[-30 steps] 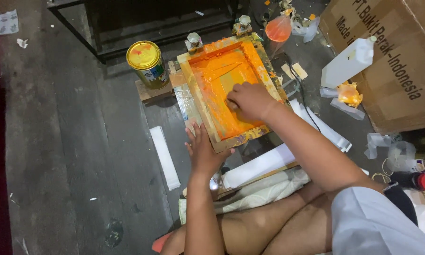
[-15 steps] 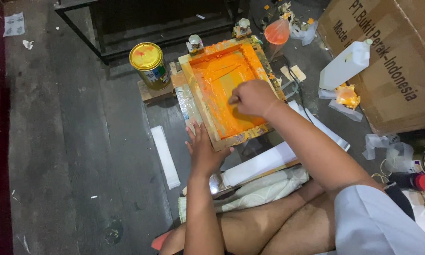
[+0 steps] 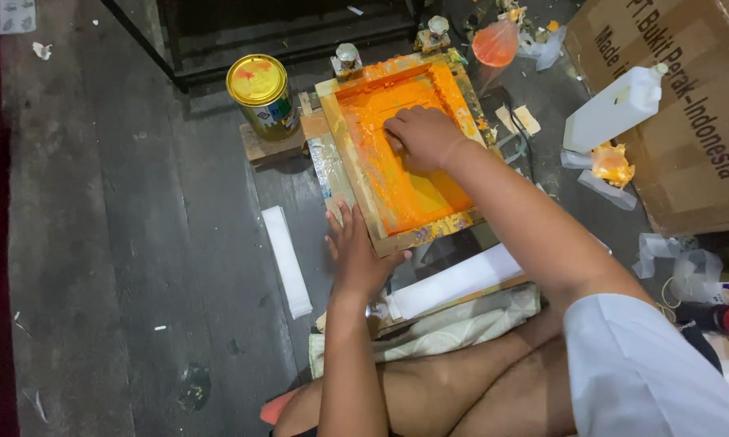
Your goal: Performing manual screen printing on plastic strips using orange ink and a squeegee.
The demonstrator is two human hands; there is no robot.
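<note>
The right hand (image 3: 419, 136) is curled into a loose fist inside the wooden printing frame (image 3: 401, 150), pressing on the screen that is covered in wet orange ink; you cannot tell if it holds something underneath. The left hand (image 3: 355, 252) lies flat with its fingers spread, pushing on the near corner of the frame, which sits on the dark floor. A yellow-lidded paint can (image 3: 261, 95) stands just beside the frame, and a white plastic bottle (image 3: 615, 109) leans by a cardboard box (image 3: 680, 121).

One wooden printing frame (image 3: 397, 146) coated in orange ink, one yellow-lidded tin can (image 3: 261, 93), one white plastic bottle (image 3: 615, 109), one cardboard box (image 3: 680, 121), two bare hands: left hand (image 3: 356, 255), right hand (image 3: 421, 137).
</note>
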